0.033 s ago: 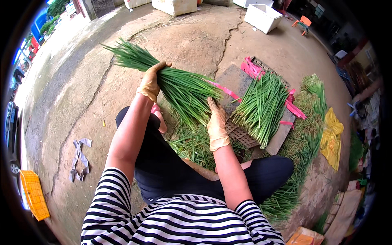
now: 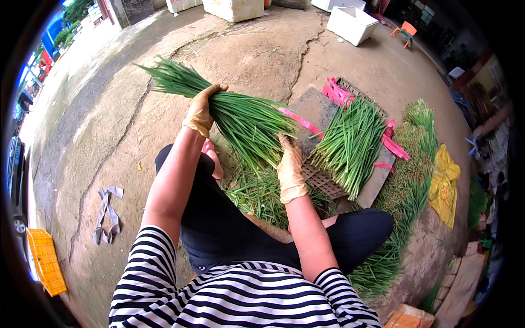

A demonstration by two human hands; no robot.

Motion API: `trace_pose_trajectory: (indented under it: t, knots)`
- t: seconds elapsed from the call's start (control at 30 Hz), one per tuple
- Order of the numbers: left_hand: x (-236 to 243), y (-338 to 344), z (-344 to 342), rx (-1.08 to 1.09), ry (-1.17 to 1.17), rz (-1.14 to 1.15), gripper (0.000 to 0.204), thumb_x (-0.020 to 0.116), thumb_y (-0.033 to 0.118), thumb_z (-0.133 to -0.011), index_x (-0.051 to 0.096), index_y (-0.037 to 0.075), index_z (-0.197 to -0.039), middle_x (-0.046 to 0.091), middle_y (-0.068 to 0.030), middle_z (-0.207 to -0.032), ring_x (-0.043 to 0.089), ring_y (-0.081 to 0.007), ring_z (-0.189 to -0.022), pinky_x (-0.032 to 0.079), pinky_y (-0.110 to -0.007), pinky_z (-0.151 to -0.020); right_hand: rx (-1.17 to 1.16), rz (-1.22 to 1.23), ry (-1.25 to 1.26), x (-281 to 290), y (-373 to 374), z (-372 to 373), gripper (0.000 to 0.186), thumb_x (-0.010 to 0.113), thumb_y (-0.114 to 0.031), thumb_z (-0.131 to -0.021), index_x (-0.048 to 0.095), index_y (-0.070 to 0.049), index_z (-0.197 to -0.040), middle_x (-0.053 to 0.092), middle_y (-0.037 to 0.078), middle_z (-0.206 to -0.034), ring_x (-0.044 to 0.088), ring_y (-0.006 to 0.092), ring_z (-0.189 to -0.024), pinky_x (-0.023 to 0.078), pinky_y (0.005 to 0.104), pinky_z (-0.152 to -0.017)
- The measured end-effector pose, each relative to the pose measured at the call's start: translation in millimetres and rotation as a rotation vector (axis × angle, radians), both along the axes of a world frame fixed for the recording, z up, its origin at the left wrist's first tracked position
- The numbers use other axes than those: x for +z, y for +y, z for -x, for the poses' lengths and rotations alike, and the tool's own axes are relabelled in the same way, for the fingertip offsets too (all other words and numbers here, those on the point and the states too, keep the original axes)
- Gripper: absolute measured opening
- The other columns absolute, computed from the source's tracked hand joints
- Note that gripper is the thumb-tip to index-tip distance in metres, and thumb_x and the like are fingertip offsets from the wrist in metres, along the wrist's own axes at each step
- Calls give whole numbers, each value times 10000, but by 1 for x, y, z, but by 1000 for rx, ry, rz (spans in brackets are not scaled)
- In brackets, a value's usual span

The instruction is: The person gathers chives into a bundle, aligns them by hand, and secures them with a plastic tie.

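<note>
A long bunch of green chives (image 2: 240,113) hangs slantwise over my lap, its leafy tips at the far left and its stem ends toward my right. My left hand (image 2: 201,111), in a tan glove, is wrapped round the middle of it. At the stem ends, my right hand (image 2: 291,168), gloved too, is closed on the edge stalks; its fingertips are partly hidden. Just right of that hand, a second bunch of chives (image 2: 353,145) lies on a flat board (image 2: 310,109) with pink ribbon (image 2: 395,143) beside and under it.
Loose green stalks (image 2: 257,191) litter the ground between my legs. A long heap of chives (image 2: 407,186) runs along my right, near a yellow bag (image 2: 444,183). A dark crate (image 2: 325,182) supports the board. Grey cloth strips (image 2: 106,213) and an orange crate (image 2: 46,262) lie left; a white box (image 2: 353,24) stands far off.
The bunch's leafy tips and my right hand's fingers have shifted very slightly downward. Both hands keep their places on the chives.
</note>
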State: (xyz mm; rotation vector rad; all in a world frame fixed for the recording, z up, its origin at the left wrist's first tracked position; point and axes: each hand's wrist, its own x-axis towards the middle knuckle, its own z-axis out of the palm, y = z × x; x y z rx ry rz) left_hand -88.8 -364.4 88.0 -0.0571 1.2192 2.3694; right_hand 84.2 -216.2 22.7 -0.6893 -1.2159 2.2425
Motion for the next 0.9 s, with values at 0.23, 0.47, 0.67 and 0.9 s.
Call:
trace_pose_trajectory:
  t: [0.23,0.47,0.67,0.9]
  knots:
    - [-7,-19,18,109,-40,-50,208,551,164,-817,599,-34,-857,610,-113,-768,582,-223,-692,485,-316,-683,-270,200,89,-18,8,-22,204,614,-254,-808,618,-82,-919,610,23,-912,520,113,-866,368,277,-830]
    - [-14,-41,31,140,-47,-71,195,547,149,-814,599,-30,-869,617,-113,-780,591,-227,-708,493,-322,-690,-132,-284,38,-29,20,-23,263,650,-201,-766,590,-55,-976,467,103,-1209,368,189,-1167,231,319,-999]
    - [-4,-29,14,114,-80,-36,230,508,152,-833,574,-57,-903,612,-142,-812,594,-269,-761,494,-350,-735,-13,-192,70,-7,5,15,255,671,-238,-762,617,-65,-942,612,17,-916,526,109,-831,366,249,-823]
    - [-4,-36,18,107,-63,-38,223,534,157,-820,580,-49,-892,612,-141,-791,596,-267,-739,495,-352,-720,-113,3,115,-10,4,5,245,591,-149,-807,591,-8,-1007,613,38,-910,534,121,-872,380,241,-834]
